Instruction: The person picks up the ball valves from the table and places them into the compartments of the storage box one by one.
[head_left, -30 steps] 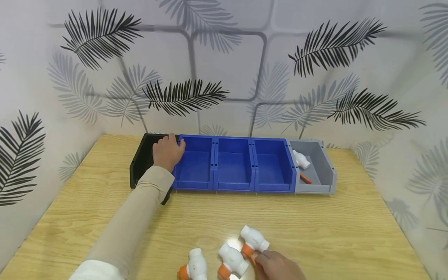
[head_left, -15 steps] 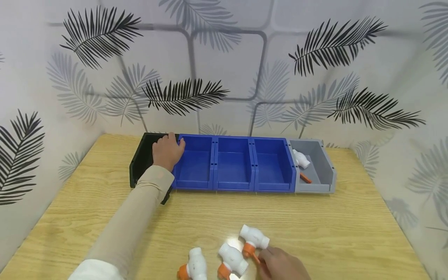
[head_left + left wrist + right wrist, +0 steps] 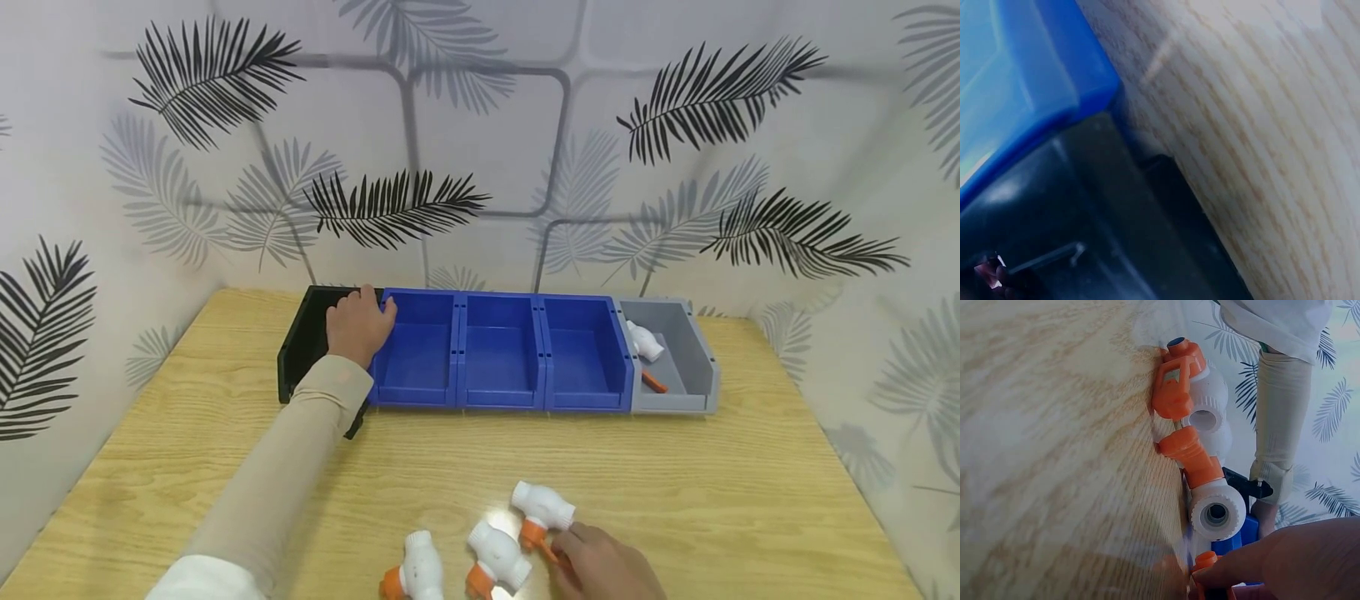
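Note:
My right hand (image 3: 603,567) pinches the orange handle of a white plastic ball valve (image 3: 543,504) low in the head view. In the right wrist view, its fingers are on the orange handle (image 3: 1207,559) at the bottom. Two more ball valves, a middle valve (image 3: 498,552) and a left valve (image 3: 422,567), lie on the table just left of it. My left hand (image 3: 358,327) rests over the wall between the black bin (image 3: 303,354) and the first blue bin (image 3: 416,396), its thumb on the blue side. Its fingertips are partly hidden.
Two more blue bins, a middle bin (image 3: 501,400) and a right bin (image 3: 588,402), continue the row. The grey bin (image 3: 708,367) at its right end holds a white valve body (image 3: 647,343) and an orange handle (image 3: 655,382). Behind the wooden table (image 3: 750,483) hangs leaf-patterned cloth (image 3: 480,150).
My right hand has shifted slightly right, and the orange handle in its fingers has swung to the right, while the valve's body stays nearly in place. My left hand has not moved.

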`<state>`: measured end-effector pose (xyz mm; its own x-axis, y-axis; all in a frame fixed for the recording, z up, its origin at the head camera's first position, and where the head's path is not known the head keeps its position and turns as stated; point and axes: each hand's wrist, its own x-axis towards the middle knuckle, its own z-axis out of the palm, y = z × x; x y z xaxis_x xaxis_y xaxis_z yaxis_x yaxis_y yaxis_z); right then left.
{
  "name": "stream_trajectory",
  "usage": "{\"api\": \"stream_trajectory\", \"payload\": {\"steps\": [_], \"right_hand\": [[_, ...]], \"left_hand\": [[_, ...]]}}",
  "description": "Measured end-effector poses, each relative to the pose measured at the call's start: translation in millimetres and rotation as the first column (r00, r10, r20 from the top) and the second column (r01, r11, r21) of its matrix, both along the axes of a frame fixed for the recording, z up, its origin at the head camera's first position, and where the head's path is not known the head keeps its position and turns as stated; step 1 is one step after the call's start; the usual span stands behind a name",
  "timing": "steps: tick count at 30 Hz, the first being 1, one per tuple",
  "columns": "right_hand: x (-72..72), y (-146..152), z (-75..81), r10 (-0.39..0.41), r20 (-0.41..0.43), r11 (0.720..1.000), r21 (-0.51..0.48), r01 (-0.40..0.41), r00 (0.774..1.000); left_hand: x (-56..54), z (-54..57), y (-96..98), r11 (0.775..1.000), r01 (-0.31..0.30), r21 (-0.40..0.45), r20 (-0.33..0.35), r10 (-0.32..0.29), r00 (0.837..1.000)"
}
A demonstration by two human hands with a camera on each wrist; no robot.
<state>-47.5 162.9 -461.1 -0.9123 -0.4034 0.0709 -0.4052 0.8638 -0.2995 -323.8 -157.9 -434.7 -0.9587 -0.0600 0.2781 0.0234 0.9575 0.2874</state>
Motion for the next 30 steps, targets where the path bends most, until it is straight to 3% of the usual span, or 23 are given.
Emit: {"api": "stream_trajectory", "payload": {"steps": [11, 21, 30], "right_hand": [[-4.3, 8, 7.8, 0.037, 0.124, 0.998, -0.051, -0.031, 0.992], [-7.1, 8, 13.7, 0.022, 0.066, 0.997, -0.072, -0.018, 0.998], [-10.8, 10, 9.7, 0.058, -0.016, 0.994, -0.094, -0.06, 0.998]], "left_hand": [[-1.7, -1.1, -1.0, 1.0, -0.001, -0.009, 0.009, 0.001, 1.0], [-2.3, -1.0, -1.1, 1.0, -0.001, -0.007, 0.007, 0.001, 1.0], [-2.4, -0.9, 0.6, 1.0, -0.004, -0.004, 0.007, 0.004, 1.0]]}}
